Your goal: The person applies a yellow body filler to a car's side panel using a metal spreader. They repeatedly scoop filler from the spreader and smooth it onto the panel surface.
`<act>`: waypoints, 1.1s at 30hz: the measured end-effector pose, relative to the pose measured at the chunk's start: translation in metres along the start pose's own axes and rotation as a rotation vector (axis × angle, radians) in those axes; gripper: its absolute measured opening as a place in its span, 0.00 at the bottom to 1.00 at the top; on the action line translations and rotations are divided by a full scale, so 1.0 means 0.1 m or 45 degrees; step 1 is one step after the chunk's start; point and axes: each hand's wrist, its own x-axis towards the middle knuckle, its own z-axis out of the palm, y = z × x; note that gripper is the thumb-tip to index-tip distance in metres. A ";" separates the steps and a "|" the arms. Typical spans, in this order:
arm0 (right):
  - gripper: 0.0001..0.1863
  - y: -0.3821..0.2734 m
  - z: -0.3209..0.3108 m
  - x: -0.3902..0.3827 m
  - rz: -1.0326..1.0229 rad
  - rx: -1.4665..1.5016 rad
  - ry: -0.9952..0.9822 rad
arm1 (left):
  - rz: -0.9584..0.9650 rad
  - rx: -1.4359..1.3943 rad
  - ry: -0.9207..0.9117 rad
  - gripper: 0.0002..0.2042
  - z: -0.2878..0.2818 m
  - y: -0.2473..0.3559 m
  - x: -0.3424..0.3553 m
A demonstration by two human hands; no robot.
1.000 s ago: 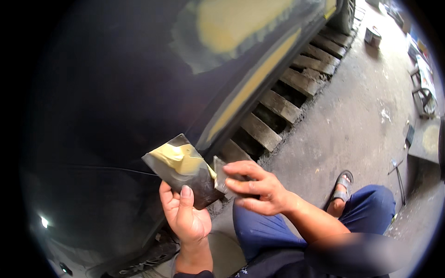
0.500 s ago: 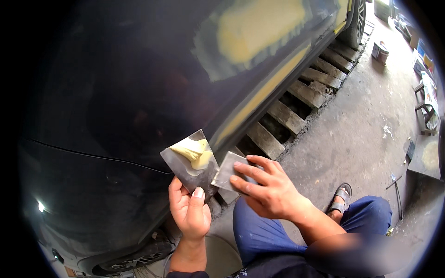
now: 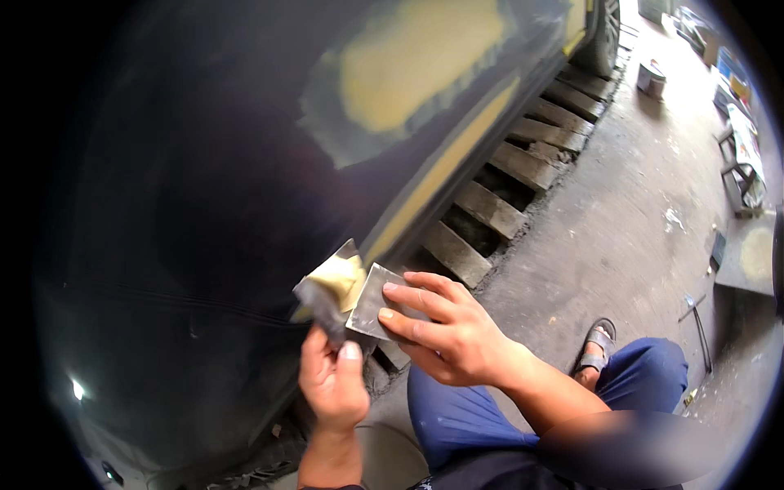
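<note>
- Before the glossy black car side (image 3: 204, 188), the thin dark-grey rectangular plate (image 3: 317, 299) has tipped since half a second ago, and the flat grey rectangular scraper (image 3: 367, 304) sits at its edge; this seems to put the pale-yellow putty mound (image 3: 343, 276) within the scraper's reach.
- Just outward from the car side, the left hand (image 3: 333, 388) points up, thumb and fingers clamped on the plate's lower end.
- Farther from the car side, the right hand (image 3: 457, 327) reaches across, back upward, fingers slightly apart, gripping the scraper; its thumb is hidden.
</note>
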 end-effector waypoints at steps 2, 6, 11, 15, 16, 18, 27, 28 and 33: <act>0.25 0.24 -0.04 -0.11 0.102 0.126 -0.020 | 0.403 0.184 0.049 0.22 -0.21 -0.06 0.04; 0.33 0.74 -0.25 -0.12 0.978 1.076 0.257 | 0.691 0.290 0.262 0.23 -0.88 0.26 0.38; 0.30 1.72 -0.87 0.14 1.068 1.243 0.565 | 0.502 -0.014 0.527 0.21 -1.67 0.53 0.59; 0.29 2.10 -1.27 0.45 1.156 1.105 0.622 | 0.530 -0.023 0.513 0.22 -1.88 0.50 0.57; 0.28 2.18 -1.33 0.49 1.205 1.024 0.627 | 0.515 -0.020 0.551 0.22 -1.92 0.46 0.55; 0.27 2.31 -1.42 0.58 1.172 0.957 0.632 | 0.490 0.004 0.621 0.22 -1.93 0.50 0.52; 0.31 2.48 -1.42 0.81 1.208 0.926 0.635 | 0.784 0.113 0.122 0.22 -1.50 0.61 0.73; 0.32 2.47 -1.34 0.79 1.116 0.828 0.687 | 0.906 0.426 0.220 0.22 -1.68 0.54 0.71; 0.33 2.39 -1.38 0.61 1.239 0.864 0.501 | 0.733 -0.071 -0.006 0.18 -1.17 0.52 0.82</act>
